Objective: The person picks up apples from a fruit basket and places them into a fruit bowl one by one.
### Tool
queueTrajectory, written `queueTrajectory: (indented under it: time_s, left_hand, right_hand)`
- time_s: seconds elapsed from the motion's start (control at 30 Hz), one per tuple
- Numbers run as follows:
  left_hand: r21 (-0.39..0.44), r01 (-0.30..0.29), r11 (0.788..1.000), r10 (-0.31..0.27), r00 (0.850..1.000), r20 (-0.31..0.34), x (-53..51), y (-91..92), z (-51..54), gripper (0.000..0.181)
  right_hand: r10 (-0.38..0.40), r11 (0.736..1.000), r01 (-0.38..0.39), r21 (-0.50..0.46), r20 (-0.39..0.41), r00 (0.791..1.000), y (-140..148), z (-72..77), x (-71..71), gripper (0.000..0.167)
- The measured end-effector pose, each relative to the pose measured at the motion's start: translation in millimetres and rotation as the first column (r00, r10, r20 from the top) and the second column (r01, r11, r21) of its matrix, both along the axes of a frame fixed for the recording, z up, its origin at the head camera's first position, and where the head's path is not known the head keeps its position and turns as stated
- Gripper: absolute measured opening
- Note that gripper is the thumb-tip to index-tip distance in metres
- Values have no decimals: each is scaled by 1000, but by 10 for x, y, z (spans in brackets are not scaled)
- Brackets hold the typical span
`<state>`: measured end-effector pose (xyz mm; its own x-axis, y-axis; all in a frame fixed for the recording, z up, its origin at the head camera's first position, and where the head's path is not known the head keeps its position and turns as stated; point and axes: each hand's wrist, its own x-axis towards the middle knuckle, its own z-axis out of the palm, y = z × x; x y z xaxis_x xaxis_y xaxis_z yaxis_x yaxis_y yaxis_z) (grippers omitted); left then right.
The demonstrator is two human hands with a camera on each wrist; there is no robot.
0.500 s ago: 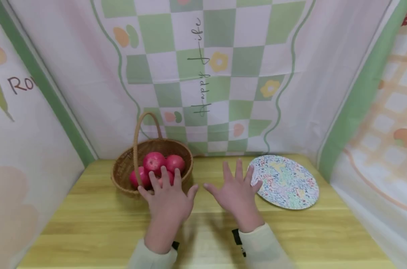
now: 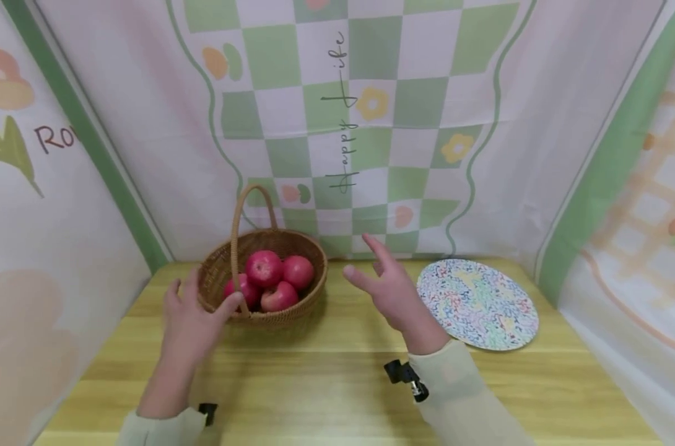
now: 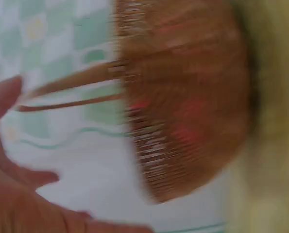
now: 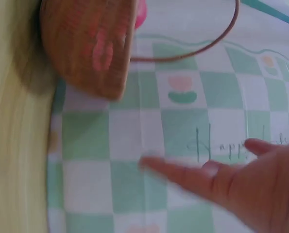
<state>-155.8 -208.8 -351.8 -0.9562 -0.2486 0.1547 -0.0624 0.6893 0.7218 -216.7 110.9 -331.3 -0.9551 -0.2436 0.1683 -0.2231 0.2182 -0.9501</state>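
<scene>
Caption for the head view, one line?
Left hand near a wicker basket of apples, right hand between basket and speckled plate.

A right hand (image 4: 261,189), slightly blurred, extends in from the lower right with its fingers pointing left, apart from a brown woven basket (image 4: 86,48) at the upper left. Seen sideways in the tilted view, the basket sits on a pale worktop (image 4: 13,170) along the left edge. Its thin handle (image 4: 193,55) arcs to the upper right, red fruit (image 4: 141,13) shows past the rim, and red glows through the weave. Behind, a green-and-white checked cloth (image 4: 134,187) carries script beginning "Happ," the rest partly covered by the hand.
</scene>
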Motion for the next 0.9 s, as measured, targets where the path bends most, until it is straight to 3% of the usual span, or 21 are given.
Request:
queueTrajectory:
  time_s: [0.07,0.13,0.27,0.43,0.67,0.9]
  left_hand:
    - [172,17,985,-25,999,48,-106,-54,-105,109]
    - [317,24,948,-51,996,76,-189,-48,-210,110]
    - [417,23,909,-67,993,93,-290,6,-372,113]
    - [400,7,916,-37,997,67,-358,54,-439,110]
    - [316,-13,949,-8,998,67,-390,120,-482,80]
    - [281,-19,959,5,999,51,-389,166,-541,80]
  right_hand:
    - [78,977,-70,-202,30,996,-73,5,-21,85]
    - [149,924,-128,-360,31,988,-161,-9,-38,85]
    - [221,864,-187,-467,19,975,-348,-73,-62,94]
    - [258,864,-211,-457,41,965,-561,-147,-90,102]
    - [324,862,-273,-427,49,945,-739,-210,-133,108]
    - [339,850,-278,-448,60,939,-796,-293,-209,101]
